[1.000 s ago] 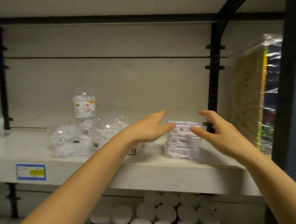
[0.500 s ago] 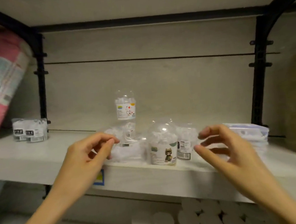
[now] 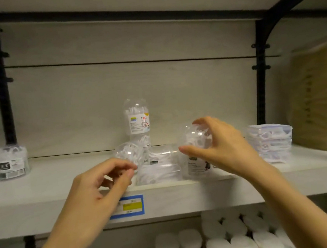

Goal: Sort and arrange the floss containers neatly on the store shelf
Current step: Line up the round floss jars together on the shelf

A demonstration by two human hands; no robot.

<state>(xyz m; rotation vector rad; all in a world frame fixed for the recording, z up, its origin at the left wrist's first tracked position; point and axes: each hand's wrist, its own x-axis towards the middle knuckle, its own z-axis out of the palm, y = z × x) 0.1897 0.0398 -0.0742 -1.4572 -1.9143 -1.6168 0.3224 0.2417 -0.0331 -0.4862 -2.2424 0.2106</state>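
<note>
both hands have left the flat stack (image 3: 270, 142) at the right for the jumbled floss containers (image 3: 158, 164) mid-shelf (image 3: 45, 191): the right hand (image 3: 218, 146) now cups an upright dome-topped jar (image 3: 195, 156), fingers spread, while the left hand (image 3: 97, 192) hovers half-curled, empty; sorting moves to this cluster.

Near my hands I count four domed clear floss tubs (image 3: 195, 156), one stack of flat floss packs (image 3: 270, 142) right of my right hand (image 3: 221, 148), and two dark-labelled floss tubs (image 3: 11, 165) far left of my left hand (image 3: 97, 190).
</note>
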